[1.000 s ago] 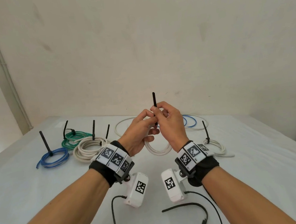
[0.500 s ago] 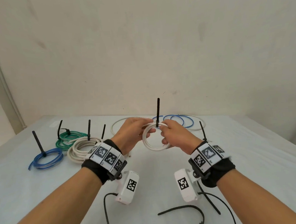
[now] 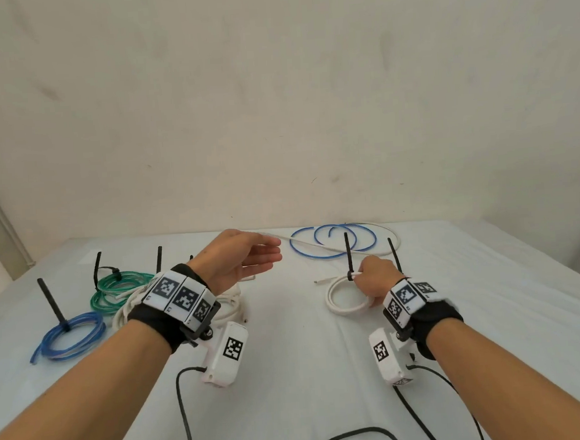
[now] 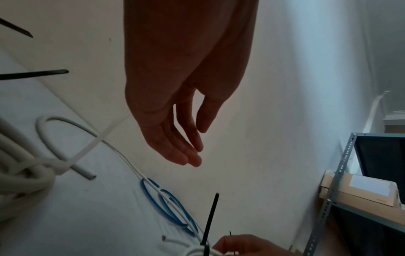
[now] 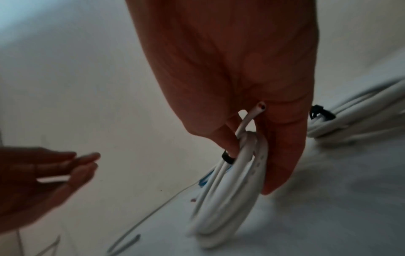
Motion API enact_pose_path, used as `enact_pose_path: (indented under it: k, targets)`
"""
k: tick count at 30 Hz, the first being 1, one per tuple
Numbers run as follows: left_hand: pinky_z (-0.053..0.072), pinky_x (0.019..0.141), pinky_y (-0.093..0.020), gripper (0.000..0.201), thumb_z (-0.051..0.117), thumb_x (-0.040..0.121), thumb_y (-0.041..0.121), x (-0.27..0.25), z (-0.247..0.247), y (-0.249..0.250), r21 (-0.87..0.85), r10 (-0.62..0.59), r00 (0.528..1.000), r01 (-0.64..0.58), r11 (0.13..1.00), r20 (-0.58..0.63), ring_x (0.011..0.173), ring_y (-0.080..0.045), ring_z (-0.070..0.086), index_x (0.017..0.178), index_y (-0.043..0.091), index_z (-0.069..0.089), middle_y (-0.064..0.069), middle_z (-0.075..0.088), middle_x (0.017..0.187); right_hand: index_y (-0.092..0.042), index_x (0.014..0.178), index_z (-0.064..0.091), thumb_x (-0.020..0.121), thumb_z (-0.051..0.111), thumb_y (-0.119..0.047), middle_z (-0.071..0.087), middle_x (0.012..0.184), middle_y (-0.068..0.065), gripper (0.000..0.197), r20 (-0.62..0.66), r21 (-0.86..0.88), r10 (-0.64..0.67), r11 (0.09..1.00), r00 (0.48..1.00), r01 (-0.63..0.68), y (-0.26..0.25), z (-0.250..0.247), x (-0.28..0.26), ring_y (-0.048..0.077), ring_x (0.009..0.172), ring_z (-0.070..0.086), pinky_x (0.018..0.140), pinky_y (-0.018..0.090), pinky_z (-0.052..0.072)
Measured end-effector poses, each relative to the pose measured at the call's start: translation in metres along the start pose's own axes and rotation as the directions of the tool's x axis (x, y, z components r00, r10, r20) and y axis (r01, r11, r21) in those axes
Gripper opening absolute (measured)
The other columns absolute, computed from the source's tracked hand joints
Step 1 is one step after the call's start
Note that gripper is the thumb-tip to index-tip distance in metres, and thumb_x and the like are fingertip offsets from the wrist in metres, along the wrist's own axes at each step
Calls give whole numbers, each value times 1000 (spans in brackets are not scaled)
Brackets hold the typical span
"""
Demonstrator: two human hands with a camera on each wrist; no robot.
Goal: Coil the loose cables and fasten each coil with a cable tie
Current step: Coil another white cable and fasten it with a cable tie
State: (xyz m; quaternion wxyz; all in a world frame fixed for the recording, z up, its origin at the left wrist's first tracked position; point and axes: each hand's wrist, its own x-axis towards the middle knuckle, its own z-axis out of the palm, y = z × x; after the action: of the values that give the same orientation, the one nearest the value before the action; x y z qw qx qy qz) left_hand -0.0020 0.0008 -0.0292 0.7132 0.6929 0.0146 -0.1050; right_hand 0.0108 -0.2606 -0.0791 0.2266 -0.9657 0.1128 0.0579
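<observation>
My right hand point(image 3: 368, 283) grips a small white cable coil point(image 3: 339, 302) at its top, low over the white table point(image 3: 308, 356) on the right. A black cable tie point(image 3: 347, 255) is cinched round the coil, its tail standing up. In the right wrist view my fingers curl round the coil point(image 5: 228, 190) beside the tie head point(image 5: 228, 158). My left hand point(image 3: 267, 255) hovers empty at mid-table with straight fingers point(image 4: 186, 155). A loose blue cable point(image 3: 331, 241) and a thin loose white cable point(image 3: 311, 246) lie at the back.
Tied coils sit at left: blue point(image 3: 70, 335), green point(image 3: 122, 290), thick white point(image 3: 130, 310). Another tied white coil point(image 5: 350, 121) lies just right of my right hand. Loose black ties point(image 3: 351, 435) lie near the front edge. A metal shelf point(image 4: 342, 173) stands far right.
My left hand has let go of the white coil, opened and drawn away to the left. My right hand has carried the tied coil right and down toward the table.
</observation>
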Motion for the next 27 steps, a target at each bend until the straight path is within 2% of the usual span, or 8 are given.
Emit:
enact_pose_path:
  k: [4, 8, 10, 12, 16, 19, 23, 27]
  targets:
    - [59, 95, -36, 23, 60, 101, 11, 9, 0, 9, -13, -8, 1000, 8, 1000, 6, 102, -24, 74, 113, -4, 73, -16, 75, 106, -3, 135, 56, 101, 51, -17, 56, 143, 22, 37, -70, -212, 18, 977, 997, -32, 7, -8, 6, 38, 129, 58, 102, 40, 49]
    - [59, 93, -35, 22, 60, 101, 10, 22, 2, 16, -10, -11, 1000, 11, 1000, 3, 97, -23, 74, 111, -3, 74, -15, 75, 105, -13, 132, 57, 100, 52, -21, 57, 139, 12, 33, -176, -332, -39, 943, 984, -22, -10, -18, 14, 34, 126, 59, 97, 40, 48]
    - [59, 93, -35, 23, 59, 102, 10, 29, 4, 20, -19, -11, 1000, 11, 1000, 5, 96, -23, 74, 113, -4, 73, -15, 74, 105, -11, 123, 60, 102, 53, -23, 59, 134, 14, 26, -199, -299, -144, 951, 969, 80, -24, -18, 29, 36, 124, 59, 95, 39, 48]
    - [59, 93, -35, 23, 59, 102, 10, 37, 5, 22, -24, -15, 1000, 15, 1000, 11, 94, -22, 74, 113, -4, 73, -14, 74, 105, -9, 116, 60, 102, 53, -24, 61, 134, 19, 21, -120, -226, -214, 957, 969, 183, -39, -14, 47, 37, 121, 59, 93, 38, 48]
    - [61, 90, -33, 23, 60, 101, 11, 50, 7, 24, -15, -15, 1000, 16, 1000, 23, 89, -20, 74, 112, -2, 74, -12, 74, 101, 0, 149, 39, 105, 49, -17, 49, 147, 22, 49, -2, -224, -138, 965, 990, 134, -54, -4, 73, 38, 132, 54, 100, 39, 47]
    - [61, 86, -31, 22, 60, 102, 13, 58, 5, 26, -11, -15, 999, 15, 1000, 35, 86, -18, 74, 111, -1, 75, -10, 74, 98, 2, 134, 56, 101, 54, -10, 60, 138, 22, 35, 9, -274, -122, 954, 992, 120, -57, 1, 89, 36, 126, 60, 98, 39, 50]
    - [62, 84, -30, 23, 60, 102, 14, 65, 1, 27, -3, -15, 999, 15, 1000, 50, 84, -18, 73, 111, 0, 76, -9, 73, 96, 0, 130, 57, 100, 56, -10, 58, 139, 21, 32, -115, -208, -85, 976, 990, 60, -60, -3, 94, 35, 126, 60, 97, 37, 50]
    - [63, 81, -30, 25, 54, 104, 7, 69, 8, 27, 49, 20, 998, -23, 999, 66, 84, -22, 74, 122, 9, 72, -15, 71, 98, 4, 120, 61, 98, 58, -9, 60, 131, 29, 26, -306, 103, -57, 990, 950, 92, -68, -11, 88, 44, 118, 61, 87, 39, 49]
